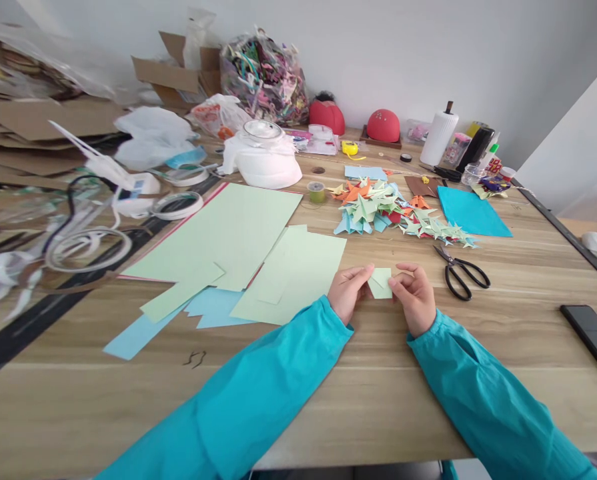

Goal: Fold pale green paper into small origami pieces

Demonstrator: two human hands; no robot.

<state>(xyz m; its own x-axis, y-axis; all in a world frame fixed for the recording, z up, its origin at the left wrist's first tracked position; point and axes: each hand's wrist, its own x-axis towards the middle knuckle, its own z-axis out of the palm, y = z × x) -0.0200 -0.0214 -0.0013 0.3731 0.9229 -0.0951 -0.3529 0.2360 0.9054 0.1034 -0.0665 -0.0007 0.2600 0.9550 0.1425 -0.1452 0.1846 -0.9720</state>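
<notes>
Between my two hands is a small piece of pale green paper [381,285] with a fold line or flap across its upper left. My left hand [347,291] pinches its left edge between thumb and fingers. On the opposite edge, my right hand [414,298] grips it with the thumb in front and fingers curled behind. Larger pale green sheets [308,273] lie to the left, with blue paper strips [143,333] partly under them. Beyond the hands sits a pile of folded paper stars [373,207] in green, orange and blue. Black-handled scissors [461,270] rest right of my right hand.
A phone [595,340] lies at the right edge. Farther back are a turquoise sheet [473,211], a thread spool [316,193], a yellow tape measure [349,148] and a white bottle [439,135]. Tape rolls [178,205] and a glue gun [111,170] crowd the left side.
</notes>
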